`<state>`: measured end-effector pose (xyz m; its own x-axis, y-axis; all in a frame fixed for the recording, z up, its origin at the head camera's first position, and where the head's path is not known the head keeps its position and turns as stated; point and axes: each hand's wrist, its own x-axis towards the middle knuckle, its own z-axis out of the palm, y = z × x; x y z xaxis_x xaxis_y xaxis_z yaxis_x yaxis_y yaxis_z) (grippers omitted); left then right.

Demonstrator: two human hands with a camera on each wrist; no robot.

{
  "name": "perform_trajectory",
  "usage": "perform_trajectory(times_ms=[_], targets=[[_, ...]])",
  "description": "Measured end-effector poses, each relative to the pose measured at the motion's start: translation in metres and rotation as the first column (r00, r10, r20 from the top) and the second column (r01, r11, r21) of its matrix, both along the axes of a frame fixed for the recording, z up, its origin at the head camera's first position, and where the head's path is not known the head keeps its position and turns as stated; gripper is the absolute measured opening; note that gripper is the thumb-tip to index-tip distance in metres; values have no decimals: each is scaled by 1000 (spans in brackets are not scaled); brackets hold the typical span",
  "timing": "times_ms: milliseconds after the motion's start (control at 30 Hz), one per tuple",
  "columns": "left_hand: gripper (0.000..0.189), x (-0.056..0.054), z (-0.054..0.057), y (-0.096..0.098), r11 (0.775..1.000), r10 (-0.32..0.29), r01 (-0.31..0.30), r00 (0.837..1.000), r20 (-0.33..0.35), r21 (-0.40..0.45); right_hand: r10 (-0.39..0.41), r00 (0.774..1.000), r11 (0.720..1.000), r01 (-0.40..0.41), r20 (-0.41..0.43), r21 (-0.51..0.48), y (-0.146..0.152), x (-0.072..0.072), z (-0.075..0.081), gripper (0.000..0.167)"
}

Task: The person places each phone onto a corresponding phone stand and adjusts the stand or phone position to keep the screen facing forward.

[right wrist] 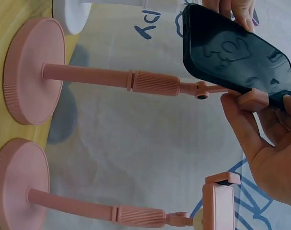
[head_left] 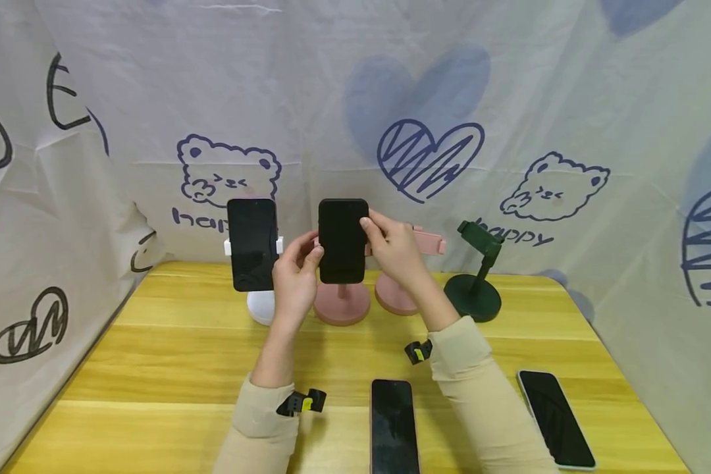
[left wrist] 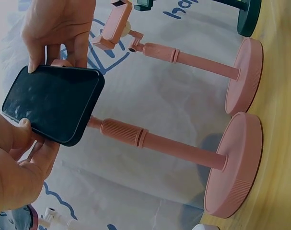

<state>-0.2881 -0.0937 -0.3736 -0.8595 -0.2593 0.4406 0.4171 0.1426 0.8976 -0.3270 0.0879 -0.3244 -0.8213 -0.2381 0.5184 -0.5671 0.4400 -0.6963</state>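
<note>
A black smartphone (head_left: pixel 342 240) stands upright at the holder of a pink phone stand (head_left: pixel 342 309), its dark screen facing me. My left hand (head_left: pixel 296 280) pinches its left edge, thumb on the front and fingers behind. On the opposite side my right hand (head_left: pixel 397 250) grips the upper right edge, thumb over the screen's border. In the right wrist view a pink clamp end (right wrist: pixel 254 99) hooks over the phone's edge, right beside the right hand's fingers. The rest of the holder is hidden behind the phone.
To the left, a white stand (head_left: pixel 261 308) carries another phone (head_left: pixel 252 245). A second pink stand (head_left: pixel 395 294) and a dark green stand (head_left: pixel 473 297) stand to the right with bare holders. Two phones, one nearer the middle (head_left: pixel 394 424) and one at right (head_left: pixel 557 418), lie on the wooden table (head_left: pixel 154 368).
</note>
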Motion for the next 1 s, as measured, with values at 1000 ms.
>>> perform_trajectory(times_ms=[1000], targets=[[33, 2, 0, 0, 1000, -25, 25, 999, 34, -7, -426, 807, 882, 272, -409, -384, 31, 30, -48, 41]])
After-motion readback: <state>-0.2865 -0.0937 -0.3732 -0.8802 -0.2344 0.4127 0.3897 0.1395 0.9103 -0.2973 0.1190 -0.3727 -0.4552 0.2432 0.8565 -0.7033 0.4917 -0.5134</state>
